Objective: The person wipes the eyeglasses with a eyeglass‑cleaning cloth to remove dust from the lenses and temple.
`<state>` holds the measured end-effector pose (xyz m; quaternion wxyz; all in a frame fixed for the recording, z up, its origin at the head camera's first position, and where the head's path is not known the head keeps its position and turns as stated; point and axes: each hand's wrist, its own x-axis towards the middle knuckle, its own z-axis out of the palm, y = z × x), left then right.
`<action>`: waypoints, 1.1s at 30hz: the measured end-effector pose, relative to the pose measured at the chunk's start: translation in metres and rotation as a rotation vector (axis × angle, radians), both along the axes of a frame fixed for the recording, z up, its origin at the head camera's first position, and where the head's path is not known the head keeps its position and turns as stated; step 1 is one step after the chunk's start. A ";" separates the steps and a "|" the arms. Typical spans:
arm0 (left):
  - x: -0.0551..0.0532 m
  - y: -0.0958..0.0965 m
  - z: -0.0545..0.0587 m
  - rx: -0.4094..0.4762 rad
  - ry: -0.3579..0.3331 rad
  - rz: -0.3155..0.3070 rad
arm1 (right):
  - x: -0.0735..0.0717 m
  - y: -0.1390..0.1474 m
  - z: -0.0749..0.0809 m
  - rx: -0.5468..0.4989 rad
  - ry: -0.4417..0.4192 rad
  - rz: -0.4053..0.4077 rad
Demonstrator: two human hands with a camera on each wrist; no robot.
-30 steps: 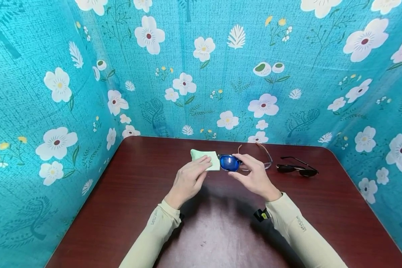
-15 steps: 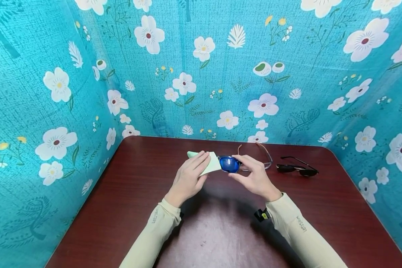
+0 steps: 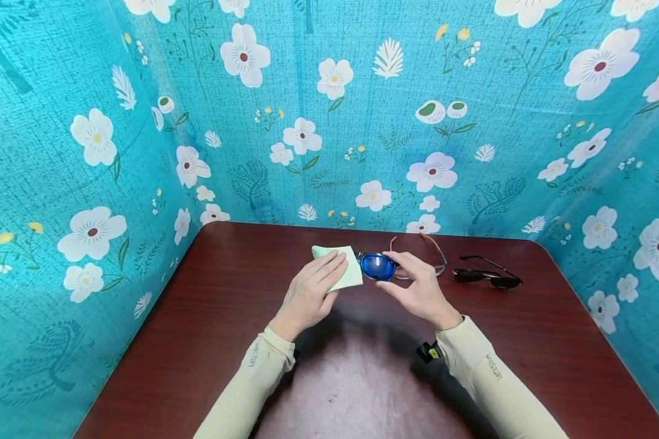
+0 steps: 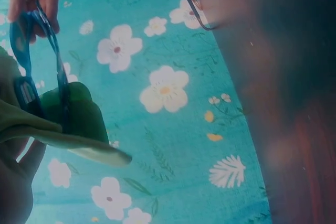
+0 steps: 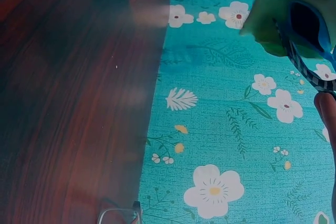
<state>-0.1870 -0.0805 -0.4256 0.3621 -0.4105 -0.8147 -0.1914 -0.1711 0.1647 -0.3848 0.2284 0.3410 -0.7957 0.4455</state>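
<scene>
Between my two hands is a pair of sunglasses with blue mirrored lenses. My right hand pinches the right end of its frame between thumb and fingers. A pale green cloth is folded over the other lens, and my left hand grips it there, fingers on top. In the left wrist view the cloth wraps front and back of that lens, with the temples spread. The right wrist view shows the patterned temple of the sunglasses and the dark inner lens against the cloth.
Behind my right hand lie clear eyeglasses with orange-brown temple tips. Farther right, black sunglasses rest on the dark red wooden table. A turquoise floral curtain stands along the table's back and sides.
The cloth shifts and tilts under my left fingers as they rub over the covered lens. My right hand keeps its grip on the sunglasses with almost no movement.
</scene>
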 end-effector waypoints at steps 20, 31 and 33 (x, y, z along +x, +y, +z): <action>0.001 0.018 0.001 0.068 -0.021 0.060 | 0.001 0.000 -0.002 -0.053 -0.040 0.028; -0.001 0.008 -0.002 0.026 -0.003 0.015 | 0.001 -0.001 -0.003 -0.028 -0.046 0.013; -0.003 0.004 -0.002 0.031 -0.001 0.017 | 0.000 -0.001 -0.003 -0.040 -0.055 0.022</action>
